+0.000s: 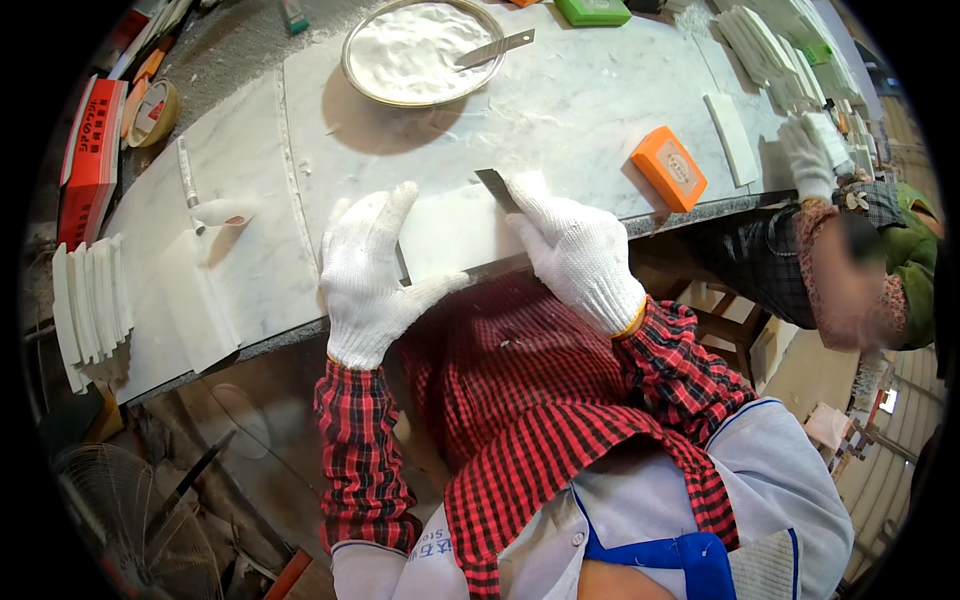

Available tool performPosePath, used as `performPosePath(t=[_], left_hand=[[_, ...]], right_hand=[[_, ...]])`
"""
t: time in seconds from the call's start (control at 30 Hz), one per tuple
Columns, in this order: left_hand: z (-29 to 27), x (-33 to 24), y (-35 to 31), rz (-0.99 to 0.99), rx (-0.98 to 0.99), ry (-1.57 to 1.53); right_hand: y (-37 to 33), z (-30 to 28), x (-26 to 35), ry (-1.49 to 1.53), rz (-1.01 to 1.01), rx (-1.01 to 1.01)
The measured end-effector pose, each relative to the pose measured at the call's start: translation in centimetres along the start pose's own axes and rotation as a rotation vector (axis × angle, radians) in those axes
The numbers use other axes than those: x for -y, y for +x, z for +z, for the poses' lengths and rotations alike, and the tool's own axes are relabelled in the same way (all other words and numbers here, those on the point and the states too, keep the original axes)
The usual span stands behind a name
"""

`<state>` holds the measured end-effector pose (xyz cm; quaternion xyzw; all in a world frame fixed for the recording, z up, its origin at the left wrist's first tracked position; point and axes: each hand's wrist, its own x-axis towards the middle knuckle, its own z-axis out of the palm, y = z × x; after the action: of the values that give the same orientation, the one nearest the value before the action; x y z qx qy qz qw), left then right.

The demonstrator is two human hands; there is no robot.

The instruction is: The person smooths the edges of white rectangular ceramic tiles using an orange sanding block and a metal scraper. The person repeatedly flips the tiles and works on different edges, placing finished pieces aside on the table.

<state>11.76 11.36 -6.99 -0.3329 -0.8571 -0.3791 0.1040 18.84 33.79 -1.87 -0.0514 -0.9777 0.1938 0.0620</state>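
Both my hands wear white knit gloves. A flat, rectangular white slab (452, 238) lies before me at the table's near edge. My left hand (365, 270) spans its left end, fingers at the far corner and thumb along the near edge. In my right hand (578, 245) is a thin dark metal scraper blade (492, 187), its end sticking out past the fingers over the slab's right part. Farther off, a metal bowl (350, 72) holds white powder, with a flat metal blade (507, 47) stuck in it.
An orange box (669, 168) and a white strip (732, 139) lie to the right. White slabs (92, 305) stand in a row at far left, near a red box (92, 160). Other stacked slabs (757, 48) fill the far right, beside a co-worker's gloved hand (806, 155).
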Motion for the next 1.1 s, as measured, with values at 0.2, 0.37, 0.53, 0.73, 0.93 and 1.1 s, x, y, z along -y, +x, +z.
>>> performPosePath(t=[0.2, 0.37, 0.53, 0.73, 0.93, 1.1], left_hand=[[0.3, 0.1, 0.2, 0.002, 0.031, -0.016], [0.2, 0.4, 0.1, -0.024, 0.036, -0.025], [0.2, 0.3, 0.3, -0.002, 0.034, -0.003], [0.2, 0.4, 0.3, -0.004, 0.042, 0.004], [0.6, 0.4, 0.0, -0.024, 0.016, -0.017], [0.5, 0.0, -0.2, -0.026, 0.030, -0.003]], right_hand=[[0.0, 0.2, 0.4, -0.020, 0.019, 0.018], [0.7, 1.7, 0.7, 0.047, -0.054, -0.029], [0.8, 1.7, 0.5, 0.084, -0.042, -0.044], [0.0, 0.6, 0.0, 0.155, 0.027, -0.012], [1.3, 1.9, 0.9, 0.171, -0.039, -0.015], [0.2, 2.1, 0.4, 0.247, 0.008, -0.033]])
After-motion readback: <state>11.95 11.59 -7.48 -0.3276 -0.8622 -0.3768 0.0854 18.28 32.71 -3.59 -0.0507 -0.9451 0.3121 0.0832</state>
